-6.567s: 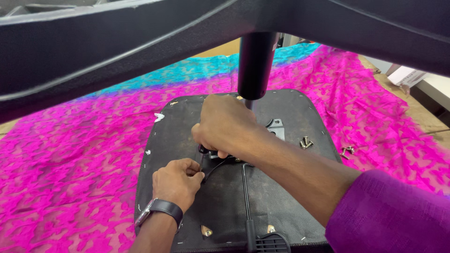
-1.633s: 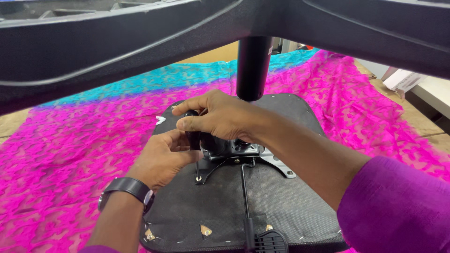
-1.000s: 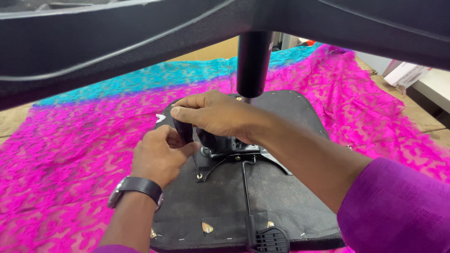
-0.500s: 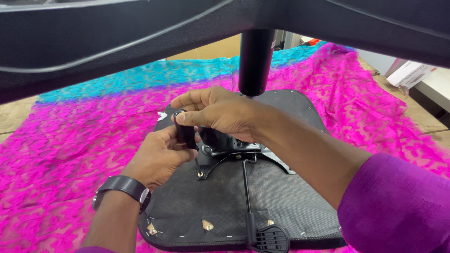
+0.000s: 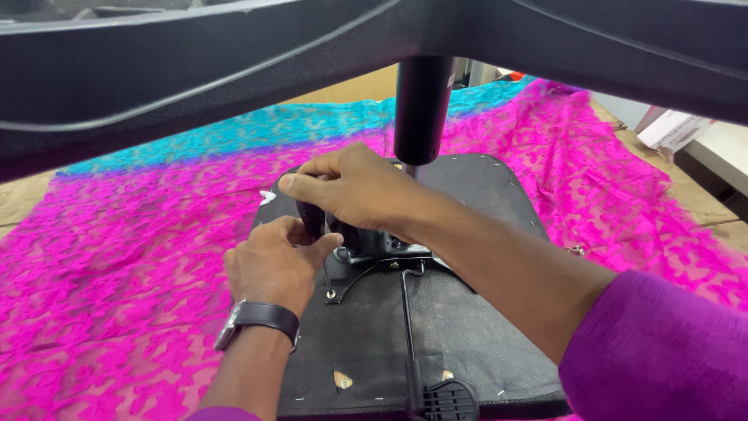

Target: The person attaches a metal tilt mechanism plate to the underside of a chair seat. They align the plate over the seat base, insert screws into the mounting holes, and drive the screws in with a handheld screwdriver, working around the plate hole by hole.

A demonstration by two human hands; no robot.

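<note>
Scene: a person bends over an upturned office-chair seat [image 5: 467, 335], its black fabric underside facing up at centre frame on a pink and turquoise patterned cloth [image 5: 117, 257] spread over the desk [image 5: 23, 199].
Mechanism: the black metal seat plate [image 5: 374, 253] sits on the middle of the underside, with the gas-lift column [image 5: 421, 105] rising from it to the chair base [image 5: 234, 70] that fills the top of the frame.
Left hand: the left hand [image 5: 273, 261], a dark wristwatch [image 5: 257, 318] on its wrist, is curled at centre left, thumb and fingers pinching a small dark part at the plate's left edge; what the part is cannot be told.
Right hand: the right hand [image 5: 351, 191] reaches in from the lower right, fingers bent and pressed down over the top of the plate, just above the left hand.
Lever: a black adjustment lever [image 5: 436, 398] runs from the plate to the lower edge of the frame.
Progress: plate, column and base look already joined to the seat; judging by one visible bolt head [image 5: 331, 295] in a plate arm, fastening is at least partly done, while both hands are at work on the left side.
Loose hardware: a small metal piece [image 5: 576, 251] lies on the cloth at right, apart from the seat.
</note>
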